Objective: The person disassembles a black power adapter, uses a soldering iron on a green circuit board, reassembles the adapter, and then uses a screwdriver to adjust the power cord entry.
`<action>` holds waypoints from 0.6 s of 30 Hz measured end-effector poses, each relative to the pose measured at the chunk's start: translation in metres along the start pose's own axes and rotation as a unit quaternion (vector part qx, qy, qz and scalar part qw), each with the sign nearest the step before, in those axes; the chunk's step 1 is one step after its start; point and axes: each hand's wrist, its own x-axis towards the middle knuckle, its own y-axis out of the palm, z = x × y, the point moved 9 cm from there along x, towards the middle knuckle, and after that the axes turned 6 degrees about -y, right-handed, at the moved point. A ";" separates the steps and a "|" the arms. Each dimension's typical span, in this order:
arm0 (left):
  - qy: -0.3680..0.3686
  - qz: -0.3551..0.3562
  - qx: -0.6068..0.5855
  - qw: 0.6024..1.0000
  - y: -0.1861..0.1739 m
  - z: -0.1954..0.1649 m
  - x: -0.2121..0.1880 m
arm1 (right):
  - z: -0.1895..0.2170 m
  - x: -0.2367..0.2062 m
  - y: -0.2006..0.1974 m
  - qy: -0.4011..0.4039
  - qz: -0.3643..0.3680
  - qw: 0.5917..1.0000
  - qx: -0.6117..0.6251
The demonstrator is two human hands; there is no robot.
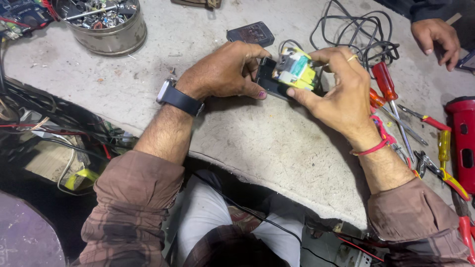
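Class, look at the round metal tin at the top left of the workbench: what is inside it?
The round metal tin holds a heap of small loose metal parts, screws among them it seems, with a thin metal rod lying across. Whatever lies beneath the heap, and the tin's bottom, is covered.

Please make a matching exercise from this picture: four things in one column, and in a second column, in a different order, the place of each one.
Things:
1. tin
2. black case
3. red screwdriver
4. yellow-green part

Places:
A. held between the left hand and right hand
B. top left of the table, full of metal bits
C. right of the right hand, among the tools
D. lying just beyond the left hand

Pairs: 1-B, 2-D, 3-C, 4-A
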 end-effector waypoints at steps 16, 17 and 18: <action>-0.006 0.018 -0.008 1.000 0.004 0.004 0.003 | 0.003 0.002 0.013 -0.009 0.046 0.999 -0.005; -0.005 0.016 -0.007 1.000 0.004 0.005 0.004 | 0.005 0.002 0.015 -0.014 0.052 0.998 -0.019; -0.003 0.014 -0.007 1.000 0.004 0.006 0.005 | 0.005 0.003 0.016 -0.009 0.056 0.998 -0.012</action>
